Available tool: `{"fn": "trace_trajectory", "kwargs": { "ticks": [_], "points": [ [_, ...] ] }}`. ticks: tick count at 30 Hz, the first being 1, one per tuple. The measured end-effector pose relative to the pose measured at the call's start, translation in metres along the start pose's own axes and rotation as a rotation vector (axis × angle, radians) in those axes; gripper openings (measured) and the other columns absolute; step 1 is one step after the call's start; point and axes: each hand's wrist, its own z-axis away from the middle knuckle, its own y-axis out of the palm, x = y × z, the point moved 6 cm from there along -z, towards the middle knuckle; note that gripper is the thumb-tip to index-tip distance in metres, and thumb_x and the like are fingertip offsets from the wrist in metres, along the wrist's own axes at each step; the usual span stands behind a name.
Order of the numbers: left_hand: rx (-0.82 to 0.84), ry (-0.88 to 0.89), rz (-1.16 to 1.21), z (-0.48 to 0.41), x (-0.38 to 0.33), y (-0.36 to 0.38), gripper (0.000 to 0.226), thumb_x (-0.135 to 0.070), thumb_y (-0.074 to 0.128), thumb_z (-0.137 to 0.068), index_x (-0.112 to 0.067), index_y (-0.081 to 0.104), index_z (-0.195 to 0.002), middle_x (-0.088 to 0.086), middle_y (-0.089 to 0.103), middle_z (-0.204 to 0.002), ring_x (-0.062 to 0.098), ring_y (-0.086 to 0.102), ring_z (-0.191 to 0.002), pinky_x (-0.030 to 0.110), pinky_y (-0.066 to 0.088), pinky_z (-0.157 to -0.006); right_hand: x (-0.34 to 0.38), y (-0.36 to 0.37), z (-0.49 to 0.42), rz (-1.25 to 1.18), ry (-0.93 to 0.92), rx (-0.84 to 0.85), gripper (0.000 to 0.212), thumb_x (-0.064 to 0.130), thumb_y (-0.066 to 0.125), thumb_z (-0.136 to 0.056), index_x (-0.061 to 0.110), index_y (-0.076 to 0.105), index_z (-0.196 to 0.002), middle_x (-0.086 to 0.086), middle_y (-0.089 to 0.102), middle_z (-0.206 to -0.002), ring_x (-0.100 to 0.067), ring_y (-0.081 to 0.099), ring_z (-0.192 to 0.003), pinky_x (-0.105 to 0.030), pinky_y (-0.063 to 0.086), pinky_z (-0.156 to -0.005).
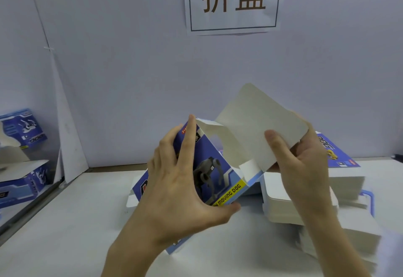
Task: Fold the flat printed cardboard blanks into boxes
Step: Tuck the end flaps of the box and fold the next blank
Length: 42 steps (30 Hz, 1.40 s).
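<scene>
Box half-erected above the tabletop, end flap about to be closed.

The box, blue-printed with a robot dog, is held just over the tabletop, in front of the stack of flat blanks. Left hand grips the box body: fingers spread along the printed face, thumb hooked under the near edge by the yellow strip. Right hand pinches the large white flap, thumb on its inner face, fingers behind. Flap stands open, tilted back. Likely next: fold small side tabs in, then swing flap down and tuck. Finished boxes lie well left of the box.
</scene>
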Motion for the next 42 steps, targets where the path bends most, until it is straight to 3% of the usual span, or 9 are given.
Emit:
{"fn": "trace_trajectory", "kwargs": {
  "ticks": [9,16,19,22,26,30,37,40,42],
  "points": [
    [0.002,0.012,-0.017,-0.001,0.005,-0.009,0.129,-0.079,0.061,-0.039,-0.058,-0.013,-0.143,-0.030,0.009,-0.134,-0.018,0.010,-0.122,0.012,0.018,-0.096,0.004,0.003,0.005,0.020,-0.152,0.007,0.038,0.007,0.058,-0.094,0.038,0.060,-0.116,0.023,0.070,-0.093,0.002,0.064,-0.082,-0.019,0.055,-0.060],
    [-0.032,0.033,-0.064,0.000,0.004,-0.008,0.127,-0.081,0.059,-0.041,-0.055,-0.010,-0.145,-0.024,0.010,-0.136,-0.016,0.010,-0.120,0.014,0.016,-0.098,0.010,0.004,0.006,0.169,-0.267,0.079,0.034,0.005,0.057,-0.094,0.036,0.066,-0.104,0.026,0.069,-0.089,0.000,0.060,-0.076,-0.014,0.045,-0.062],
    [-0.035,0.056,-0.114,0.000,0.004,-0.005,0.128,-0.075,0.063,-0.044,-0.050,-0.009,-0.147,-0.016,0.011,-0.142,-0.003,0.012,-0.126,0.022,0.017,-0.105,0.008,0.004,0.003,0.064,-0.165,0.154,0.023,0.027,0.054,-0.092,0.039,0.072,-0.099,0.008,0.071,-0.085,-0.014,0.061,-0.071,-0.031,0.048,-0.059],
    [-0.013,0.074,-0.138,0.000,0.003,-0.002,0.130,-0.068,0.066,-0.046,-0.048,-0.013,-0.147,-0.015,0.005,-0.144,0.010,0.012,-0.138,0.043,0.026,-0.115,0.001,0.000,-0.002,-0.174,0.014,0.119,0.024,0.038,0.051,-0.092,0.036,0.075,-0.093,0.010,0.074,-0.089,-0.005,0.064,-0.076,-0.020,0.049,-0.058],
    [0.008,0.114,-0.137,-0.002,-0.003,-0.001,0.127,-0.068,0.064,-0.050,-0.043,-0.011,-0.149,-0.012,0.009,-0.145,0.024,0.018,-0.142,0.056,0.031,-0.111,-0.011,-0.002,0.002,-0.263,0.158,0.110,0.032,0.027,0.058,-0.085,0.037,0.063,-0.115,0.025,0.063,-0.119,0.000,0.053,-0.120,-0.019,0.044,-0.098],
    [-0.052,0.184,-0.194,-0.003,-0.009,-0.003,0.126,-0.059,0.072,-0.051,-0.030,0.002,-0.153,-0.002,0.018,-0.145,0.011,0.013,-0.136,0.064,0.027,-0.109,-0.022,0.013,0.008,-0.555,0.458,0.239,0.017,0.024,0.063,-0.085,0.028,0.080,-0.082,0.010,0.075,-0.087,-0.006,0.071,-0.085,-0.027,0.058,-0.067],
    [-0.084,0.175,-0.207,-0.002,-0.011,-0.011,0.129,-0.062,0.071,-0.048,-0.026,0.006,-0.153,-0.003,0.019,-0.141,0.010,0.013,-0.133,0.066,0.032,-0.105,-0.028,0.014,0.004,-0.382,0.490,0.221,0.020,0.027,0.061,-0.081,0.026,0.079,-0.073,0.003,0.073,-0.078,-0.007,0.068,-0.070,-0.031,0.054,-0.065],
    [-0.082,0.153,-0.239,-0.003,-0.011,-0.005,0.129,-0.060,0.072,-0.047,-0.030,0.002,-0.151,-0.003,0.017,-0.141,0.006,0.005,-0.132,0.064,0.030,-0.107,-0.014,0.025,0.009,-0.346,0.392,0.417,0.016,0.025,0.070,-0.077,0.031,0.079,-0.088,0.004,0.075,-0.087,-0.008,0.070,-0.080,-0.025,0.058,-0.067],
    [-0.059,0.112,-0.211,-0.003,-0.006,-0.004,0.133,-0.059,0.072,-0.047,-0.033,-0.007,-0.152,-0.002,0.013,-0.144,0.014,0.009,-0.135,0.060,0.027,-0.111,-0.009,0.031,0.015,-0.210,0.318,0.585,0.038,0.016,0.069,-0.073,0.036,0.073,-0.105,0.004,0.074,-0.097,-0.010,0.069,-0.088,-0.019,0.054,-0.073]
  ]
}}
